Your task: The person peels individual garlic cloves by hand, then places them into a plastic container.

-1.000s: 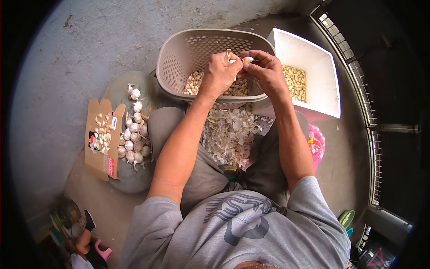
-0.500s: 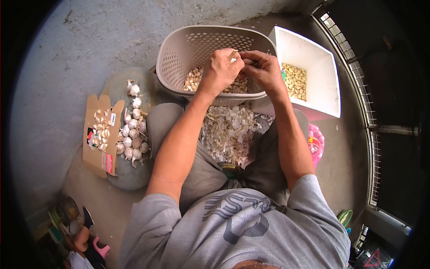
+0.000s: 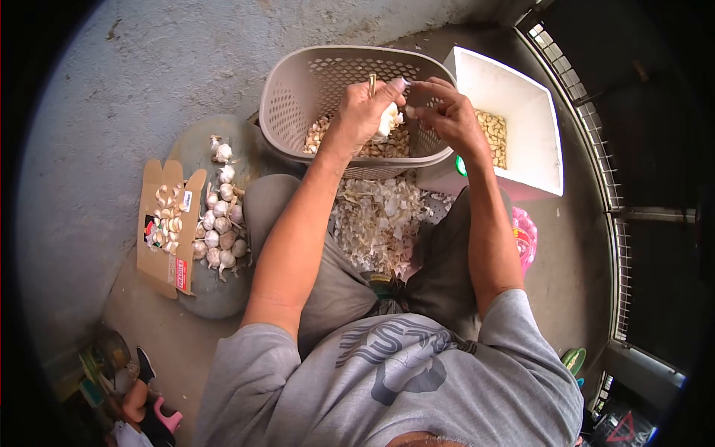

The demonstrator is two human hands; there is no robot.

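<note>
Over the grey-brown perforated basket (image 3: 287,119), my left hand (image 3: 361,112) is closed around a white garlic bulb (image 3: 388,122). A thin brown stick-like handle (image 3: 372,84) stands up between its fingers. Just to the right, my right hand (image 3: 448,115) has its thumb and fingers pinched near the bulb's right side; what they hold is too small to name. Below both hands, garlic cloves (image 3: 383,147) cover the basket's bottom. Papery skins (image 3: 376,216) are heaped between my knees.
Left, whole garlic bulbs (image 3: 223,216) rest on a round grey surface beside a cardboard piece (image 3: 160,272) with cloves. Right stands a white foam box (image 3: 525,119) with peeled cloves (image 3: 492,134). A pink bag (image 3: 525,238) is by my right knee. Another person's leg (image 3: 136,398) shows lower left.
My hands have moved slightly apart, and the white bulb has come into view in my left hand. The handle now points more upright. My right hand has shifted right and down.
</note>
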